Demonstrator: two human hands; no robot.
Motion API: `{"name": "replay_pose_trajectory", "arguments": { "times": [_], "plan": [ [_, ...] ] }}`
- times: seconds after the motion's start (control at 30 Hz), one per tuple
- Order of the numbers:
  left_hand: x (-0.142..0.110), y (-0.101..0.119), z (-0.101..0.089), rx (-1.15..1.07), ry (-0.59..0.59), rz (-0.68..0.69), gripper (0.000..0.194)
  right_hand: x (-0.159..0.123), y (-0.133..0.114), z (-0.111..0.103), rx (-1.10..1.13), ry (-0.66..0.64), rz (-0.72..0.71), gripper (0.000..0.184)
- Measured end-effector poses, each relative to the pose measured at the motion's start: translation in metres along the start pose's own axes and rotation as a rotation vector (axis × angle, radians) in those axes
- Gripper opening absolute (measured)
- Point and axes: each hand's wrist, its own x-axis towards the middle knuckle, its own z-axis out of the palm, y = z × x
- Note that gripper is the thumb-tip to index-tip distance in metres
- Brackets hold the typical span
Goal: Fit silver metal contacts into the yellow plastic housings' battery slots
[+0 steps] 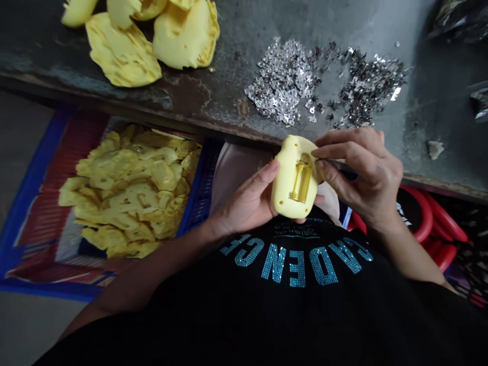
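My left hand (247,202) is wrapped round a yellow plastic shell (282,185), thumb on its left edge and fingertips showing beneath the lower right. The shell faces up, tilted, with small round holes near its edges. A long battery compartment (304,184) is set into it, and small metal bits show at the compartment's ends. At the shell's upper right edge, the thumb and fingers of my right hand (362,173) are pinched together beside the compartment. Whatever lies between those fingertips is hidden or too small to make out.
On the grey worktable (229,101) lie a pile of shiny metal contact plates (282,76) and a darker pile of small metal parts (369,86). Yellow shells (186,38) sit at the upper left. A blue-and-red crate (41,208) below holds many yellow pieces. Red rings (423,213) hang low right.
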Motion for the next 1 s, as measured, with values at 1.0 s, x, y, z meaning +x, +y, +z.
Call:
{"name": "replay_pose_trajectory", "arguments": {
  "times": [1.0],
  "plan": [
    [-0.026,-0.005,0.01,0.511,0.325,0.273,0.055,-0.015,0.012,0.012,0.316,0.002,0.09,0.039]
  ]
}}
